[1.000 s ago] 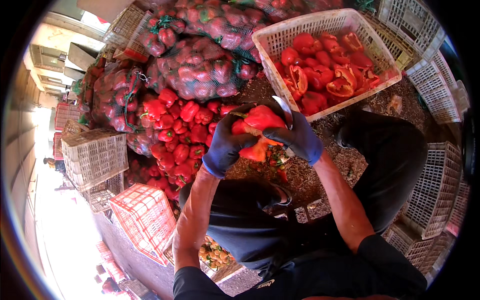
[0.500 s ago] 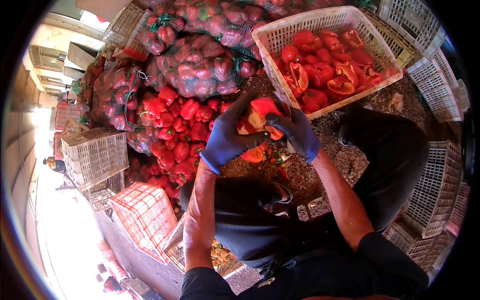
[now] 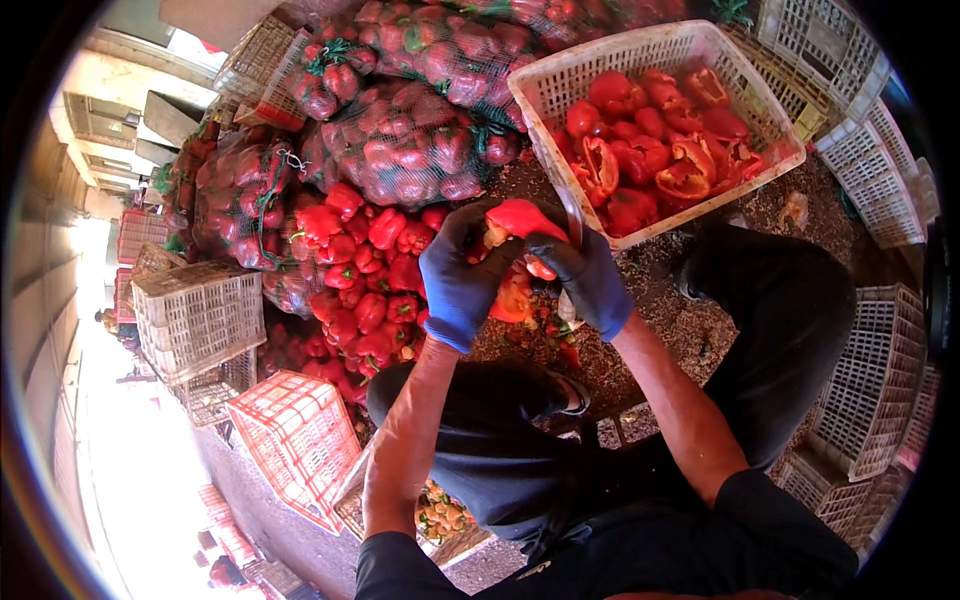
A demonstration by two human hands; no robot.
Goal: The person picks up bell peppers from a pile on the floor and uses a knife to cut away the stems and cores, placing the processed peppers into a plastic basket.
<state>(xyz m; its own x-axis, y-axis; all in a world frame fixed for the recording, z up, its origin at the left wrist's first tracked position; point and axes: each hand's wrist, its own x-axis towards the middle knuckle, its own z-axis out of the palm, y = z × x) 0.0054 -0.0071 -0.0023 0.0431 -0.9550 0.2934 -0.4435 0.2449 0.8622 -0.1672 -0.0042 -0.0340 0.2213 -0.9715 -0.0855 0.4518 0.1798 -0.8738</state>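
Observation:
Between my two gloved hands is a cut red bell pepper (image 3: 522, 217), its pale inside partly showing. My left hand (image 3: 463, 276), in a blue and dark grey glove, is closed round the pepper's left side. My right hand (image 3: 592, 283) is gloved alike and closed on a knife (image 3: 573, 212); the thin blade rises beside the pepper and a pale handle end shows below the palm. The right fingers also press against the pepper. Just under the hands lies another red pepper piece (image 3: 512, 300), partly hidden.
A white plastic crate (image 3: 624, 238) of opened red peppers stands at the far right. Whole red peppers (image 3: 370, 312) are heaped at the left, before full mesh sacks (image 3: 395, 145). More crates (image 3: 200, 320) stand left and right (image 3: 870, 380). A box of yellowish pepper cores (image 3: 440, 515) sits by my left forearm.
My left hand has shifted slightly right and down, closer to my right hand. The pepper has turned, showing more red skin and less of its inside. The right hand keeps the knife.

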